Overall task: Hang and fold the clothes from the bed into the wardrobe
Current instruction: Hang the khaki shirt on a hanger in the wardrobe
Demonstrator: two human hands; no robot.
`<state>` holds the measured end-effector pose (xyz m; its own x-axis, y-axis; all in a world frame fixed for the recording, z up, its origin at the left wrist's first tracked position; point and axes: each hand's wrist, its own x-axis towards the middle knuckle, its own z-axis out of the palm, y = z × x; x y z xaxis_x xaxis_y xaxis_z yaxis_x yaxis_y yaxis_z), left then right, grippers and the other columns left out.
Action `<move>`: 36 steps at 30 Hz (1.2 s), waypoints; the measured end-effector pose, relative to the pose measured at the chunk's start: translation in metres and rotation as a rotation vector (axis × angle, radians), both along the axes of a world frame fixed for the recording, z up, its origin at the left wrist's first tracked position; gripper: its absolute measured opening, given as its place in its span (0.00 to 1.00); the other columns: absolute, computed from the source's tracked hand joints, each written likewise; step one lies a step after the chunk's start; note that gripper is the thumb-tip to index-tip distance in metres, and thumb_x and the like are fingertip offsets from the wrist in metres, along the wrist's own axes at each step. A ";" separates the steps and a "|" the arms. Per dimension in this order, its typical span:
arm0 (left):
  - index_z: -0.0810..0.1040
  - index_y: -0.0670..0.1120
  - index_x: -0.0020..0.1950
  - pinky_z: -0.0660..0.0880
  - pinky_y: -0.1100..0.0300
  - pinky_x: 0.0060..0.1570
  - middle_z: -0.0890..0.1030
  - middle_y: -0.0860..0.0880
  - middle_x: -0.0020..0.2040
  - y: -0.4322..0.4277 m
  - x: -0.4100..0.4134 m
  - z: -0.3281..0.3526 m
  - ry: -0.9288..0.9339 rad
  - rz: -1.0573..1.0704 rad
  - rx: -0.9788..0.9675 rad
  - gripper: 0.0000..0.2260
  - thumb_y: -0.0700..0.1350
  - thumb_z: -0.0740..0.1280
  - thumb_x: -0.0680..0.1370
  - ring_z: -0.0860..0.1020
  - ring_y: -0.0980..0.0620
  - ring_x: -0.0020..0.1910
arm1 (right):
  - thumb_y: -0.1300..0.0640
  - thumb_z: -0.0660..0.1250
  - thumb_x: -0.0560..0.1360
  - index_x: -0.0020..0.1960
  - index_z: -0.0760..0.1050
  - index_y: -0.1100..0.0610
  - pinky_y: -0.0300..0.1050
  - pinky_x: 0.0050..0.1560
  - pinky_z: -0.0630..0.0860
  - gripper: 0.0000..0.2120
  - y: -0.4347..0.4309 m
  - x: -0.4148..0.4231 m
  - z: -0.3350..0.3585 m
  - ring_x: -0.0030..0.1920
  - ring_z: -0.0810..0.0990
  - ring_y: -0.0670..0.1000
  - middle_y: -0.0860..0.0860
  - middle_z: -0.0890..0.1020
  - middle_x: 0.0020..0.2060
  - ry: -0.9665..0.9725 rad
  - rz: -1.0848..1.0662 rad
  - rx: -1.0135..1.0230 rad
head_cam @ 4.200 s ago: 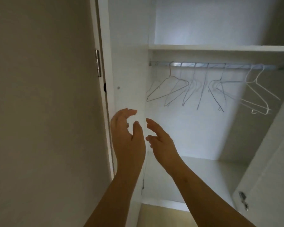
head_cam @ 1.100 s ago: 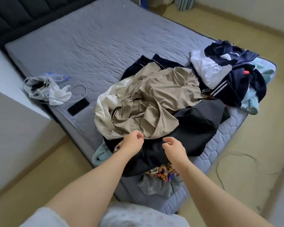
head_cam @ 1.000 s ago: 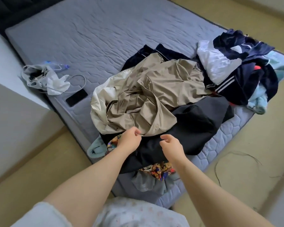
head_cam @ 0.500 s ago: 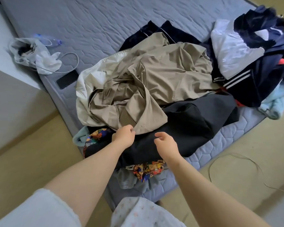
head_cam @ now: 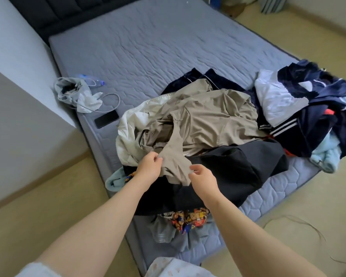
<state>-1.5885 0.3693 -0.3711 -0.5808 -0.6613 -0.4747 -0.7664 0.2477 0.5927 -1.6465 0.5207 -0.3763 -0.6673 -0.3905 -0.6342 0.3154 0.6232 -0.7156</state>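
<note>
A pile of clothes lies at the near corner of the grey mattress [head_cam: 168, 48]. On top is a tan garment [head_cam: 210, 118] over a cream one [head_cam: 128, 128]. Below it spreads a black garment [head_cam: 238, 166]. My left hand [head_cam: 149, 166] pinches the tan garment's near edge, lifted a little off the pile. My right hand [head_cam: 203, 178] holds the same edge further right between thumb and fingers. A patterned orange and blue cloth [head_cam: 188, 218] peeks out under the black one. Navy, white and light-blue clothes [head_cam: 308, 108] lie heaped at the right.
A black phone [head_cam: 106, 119], a grey cable [head_cam: 112, 98] and a crumpled white bag [head_cam: 78, 94] lie on the mattress's left edge. A white cabinet side [head_cam: 18, 108] stands at the left. A thin cord [head_cam: 300, 222] lies on the beige floor at the right.
Earlier I stood at the wardrobe with empty hangers; the view then turned to the bed. Both hands reached the pile and have now pulled the tan garment's edge up and toward me.
</note>
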 end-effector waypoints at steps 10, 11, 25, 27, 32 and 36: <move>0.75 0.48 0.41 0.73 0.51 0.46 0.75 0.47 0.37 -0.029 0.031 0.124 0.473 0.082 0.148 0.08 0.43 0.60 0.79 0.73 0.47 0.41 | 0.64 0.67 0.69 0.74 0.56 0.47 0.46 0.57 0.74 0.38 -0.045 0.043 0.089 0.60 0.71 0.49 0.50 0.67 0.66 0.266 0.106 -0.184; 0.75 0.48 0.40 0.74 0.50 0.46 0.75 0.46 0.38 -0.032 0.036 0.136 0.505 0.073 0.151 0.09 0.42 0.60 0.79 0.73 0.47 0.41 | 0.64 0.68 0.68 0.75 0.54 0.47 0.48 0.61 0.72 0.41 -0.050 0.047 0.098 0.64 0.68 0.50 0.49 0.64 0.69 0.287 0.121 -0.208; 0.79 0.42 0.45 0.77 0.60 0.33 0.79 0.46 0.36 -0.034 0.076 0.260 0.914 -0.118 0.376 0.09 0.39 0.60 0.80 0.78 0.53 0.33 | 0.56 0.61 0.76 0.73 0.59 0.44 0.49 0.63 0.66 0.28 -0.070 0.054 0.188 0.67 0.67 0.55 0.50 0.64 0.71 0.636 -0.057 -0.155; 0.78 0.42 0.45 0.77 0.58 0.33 0.80 0.47 0.34 -0.036 0.076 0.278 0.975 -0.157 0.384 0.09 0.40 0.60 0.80 0.78 0.53 0.33 | 0.55 0.62 0.75 0.74 0.56 0.44 0.51 0.65 0.65 0.29 -0.073 0.051 0.201 0.68 0.66 0.56 0.52 0.64 0.71 0.648 -0.061 -0.215; 0.78 0.45 0.44 0.74 0.61 0.28 0.79 0.50 0.31 -0.043 0.076 0.320 1.114 -0.216 0.341 0.09 0.40 0.60 0.80 0.78 0.56 0.30 | 0.52 0.62 0.76 0.71 0.60 0.43 0.55 0.64 0.67 0.24 -0.081 0.047 0.236 0.64 0.70 0.57 0.53 0.69 0.67 0.694 -0.037 -0.228; 0.79 0.47 0.41 0.74 0.62 0.28 0.80 0.51 0.31 -0.049 0.080 0.350 1.257 -0.163 0.341 0.11 0.40 0.60 0.80 0.78 0.56 0.30 | 0.57 0.56 0.78 0.50 0.73 0.53 0.49 0.48 0.74 0.07 -0.087 0.047 0.267 0.46 0.77 0.53 0.52 0.79 0.45 0.790 -0.028 -0.308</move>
